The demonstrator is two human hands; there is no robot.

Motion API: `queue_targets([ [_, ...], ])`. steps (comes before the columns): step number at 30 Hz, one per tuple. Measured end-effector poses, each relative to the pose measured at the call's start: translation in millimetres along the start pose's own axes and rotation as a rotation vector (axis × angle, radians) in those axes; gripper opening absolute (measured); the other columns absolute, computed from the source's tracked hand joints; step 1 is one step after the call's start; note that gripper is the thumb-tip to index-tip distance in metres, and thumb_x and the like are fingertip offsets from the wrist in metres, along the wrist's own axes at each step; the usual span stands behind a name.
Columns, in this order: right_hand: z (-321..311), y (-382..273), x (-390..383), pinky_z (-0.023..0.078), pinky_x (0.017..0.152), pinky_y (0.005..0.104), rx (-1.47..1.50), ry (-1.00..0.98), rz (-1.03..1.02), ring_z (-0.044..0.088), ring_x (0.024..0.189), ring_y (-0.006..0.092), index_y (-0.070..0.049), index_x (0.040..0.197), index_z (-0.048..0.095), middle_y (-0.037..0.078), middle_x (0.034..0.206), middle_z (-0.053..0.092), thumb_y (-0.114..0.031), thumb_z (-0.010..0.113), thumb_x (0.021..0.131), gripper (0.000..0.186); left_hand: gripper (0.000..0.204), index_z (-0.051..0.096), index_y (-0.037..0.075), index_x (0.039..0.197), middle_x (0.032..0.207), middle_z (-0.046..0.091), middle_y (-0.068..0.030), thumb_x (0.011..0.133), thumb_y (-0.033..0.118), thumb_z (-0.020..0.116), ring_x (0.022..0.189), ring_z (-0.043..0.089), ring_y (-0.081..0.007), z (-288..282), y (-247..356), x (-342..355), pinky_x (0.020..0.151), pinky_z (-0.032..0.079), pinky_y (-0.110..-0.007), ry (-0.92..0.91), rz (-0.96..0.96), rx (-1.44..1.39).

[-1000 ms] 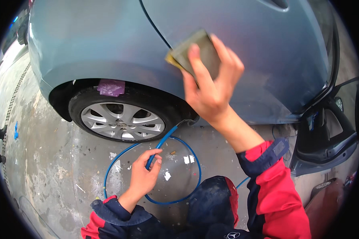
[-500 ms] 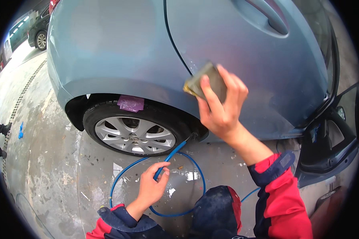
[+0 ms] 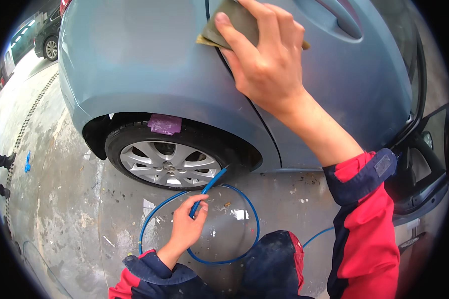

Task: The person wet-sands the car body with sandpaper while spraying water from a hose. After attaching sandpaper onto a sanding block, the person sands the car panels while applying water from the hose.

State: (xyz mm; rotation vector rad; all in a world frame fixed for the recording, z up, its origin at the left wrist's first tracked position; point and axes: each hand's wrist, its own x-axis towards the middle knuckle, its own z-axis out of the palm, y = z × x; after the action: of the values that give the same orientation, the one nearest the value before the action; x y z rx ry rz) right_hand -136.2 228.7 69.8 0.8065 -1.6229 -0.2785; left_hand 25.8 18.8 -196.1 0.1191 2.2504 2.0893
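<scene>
My right hand (image 3: 273, 62) grips a grey-green sanding block (image 3: 240, 25) with a ragged yellowish sheet edge showing beneath it. The block lies over the seam between the car's rear side panel (image 3: 134, 60) and the blue-grey door (image 3: 344, 99); whether it presses on the paint cannot be made out. Lower down, my left hand (image 3: 188, 222) is closed around a thin blue hose (image 3: 208, 188), whose free end points up toward the rear wheel (image 3: 169, 162). A purple sheet (image 3: 164, 124) rests on top of the tyre, under the wheel arch.
The hose loops on the wet, paint-spotted floor (image 3: 75, 224) in front of my dark-trousered knee (image 3: 269, 264). At right, another door (image 3: 419, 174) stands out from the car. A dark car (image 3: 49, 37) is parked at far left, with a person's dark shoes (image 3: 2, 160) nearer.
My right hand has carried the sanding block up and left along the door seam, uncovering the seam's lower part. My left hand still holds the hose, its end slightly higher and further left.
</scene>
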Motion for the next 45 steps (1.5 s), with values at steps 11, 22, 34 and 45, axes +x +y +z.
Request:
queue_targets([
  [11, -1.0, 5.7, -11.1, 0.042, 0.096, 0.0466, 0.059, -0.022, -0.052, 0.062, 0.114, 0.0335, -0.010, 0.121, 0.076, 0.022, 0.140, 0.064, -0.016, 0.079, 0.078, 0.044, 0.027, 0.074, 0.008, 0.125, 0.097, 0.073, -0.0003, 0.099, 0.006, 0.071, 0.074, 0.057, -0.0062, 5.9, -5.8, -0.1, 0.068, 0.049, -0.025, -0.030, -0.036, -0.002],
  [22, -18.4, -1.5, -83.2, 0.042, 0.094, 0.0478, 0.139, -0.085, 0.023, 0.059, 0.115, 0.0346, -0.010, 0.127, 0.073, 0.021, 0.140, 0.063, -0.017, 0.082, 0.075, 0.053, 0.028, 0.074, 0.008, 0.126, 0.097, 0.073, -0.0005, 0.099, 0.006, 0.071, 0.074, 0.057, -0.0058, 9.8, -4.7, 1.4, 0.067, 0.048, -0.025, -0.055, -0.006, 0.026],
  [34, -20.6, -2.3, -75.9, 0.042, 0.095, 0.0488, 0.047, -0.024, 0.019, 0.060, 0.115, 0.0349, -0.010, 0.128, 0.073, 0.021, 0.139, 0.063, -0.019, 0.080, 0.079, 0.050, 0.028, 0.074, 0.009, 0.125, 0.098, 0.073, 0.0003, 0.098, 0.005, 0.070, 0.071, 0.055, -0.0052, 11.4, -3.6, 1.5, 0.064, 0.046, -0.025, -0.013, 0.015, -0.030],
  [45, -17.5, -11.2, -63.9, 0.042, 0.096, 0.0467, 0.069, -0.014, 0.069, 0.058, 0.118, 0.0364, -0.011, 0.126, 0.075, 0.020, 0.139, 0.062, -0.014, 0.085, 0.073, 0.054, 0.029, 0.075, 0.010, 0.126, 0.098, 0.073, -0.0009, 0.097, 0.008, 0.072, 0.070, 0.056, -0.0071, 15.4, -4.4, 6.5, 0.063, 0.046, -0.026, -0.030, 0.015, 0.011],
])
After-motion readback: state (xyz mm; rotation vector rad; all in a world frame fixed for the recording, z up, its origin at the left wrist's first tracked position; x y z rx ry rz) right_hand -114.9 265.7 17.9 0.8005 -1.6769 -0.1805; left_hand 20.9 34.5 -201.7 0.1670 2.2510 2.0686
